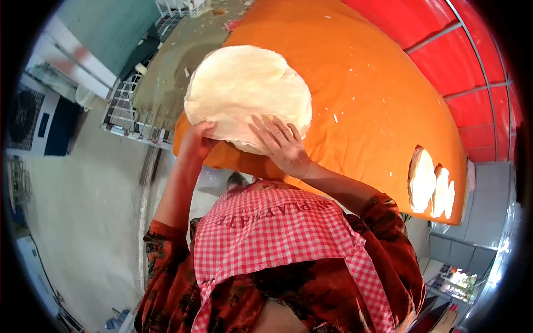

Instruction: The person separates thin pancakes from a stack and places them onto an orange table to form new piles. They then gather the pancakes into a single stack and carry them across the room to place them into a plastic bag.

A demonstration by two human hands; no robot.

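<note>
A wide, round, pale sheet of flat dough [247, 91] is held up over the near edge of a large orange cloth-covered surface [366, 94]. My left hand [197, 139] grips its lower left rim from below. My right hand [280, 144] lies flat with fingers spread against the dough's lower edge. Below the hands I see my red-and-white checked apron [272, 233] over a patterned red shirt.
Two smaller pale dough pieces [430, 183] lie at the orange surface's right edge. A dusty grey-brown worktop [177, 61] and a white wire rack [130, 114] sit to the left. Red panels [466, 50] rise behind. A pale floor [83, 211] spreads at left.
</note>
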